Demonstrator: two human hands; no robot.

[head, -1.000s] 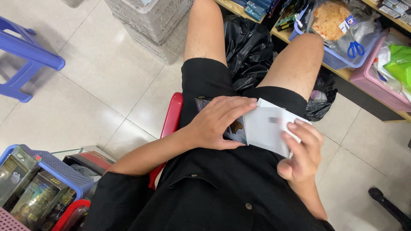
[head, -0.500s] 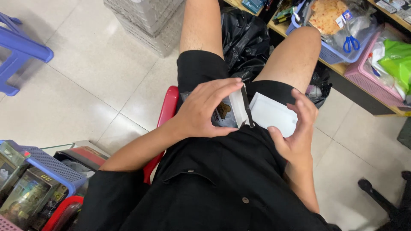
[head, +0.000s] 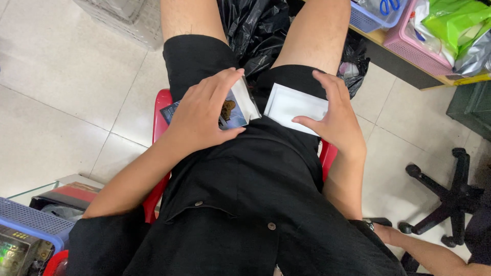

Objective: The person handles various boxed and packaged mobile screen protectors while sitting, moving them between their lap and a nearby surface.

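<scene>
The left hand lies on the lap with fingers curled over a stack of picture cards, which peeks out under the fingertips; the right hand rests spread, thumb and fingers loosely around a white sleeve

Pale tiled floor, wooden shelf

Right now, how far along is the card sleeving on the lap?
Done: nothing finished shows. In hand: left hand holds a stack of printed picture cards on the thigh; right hand rests on a flat white rectangular sleeve. Left: card and sleeve lie side by side, not yet joined.
</scene>
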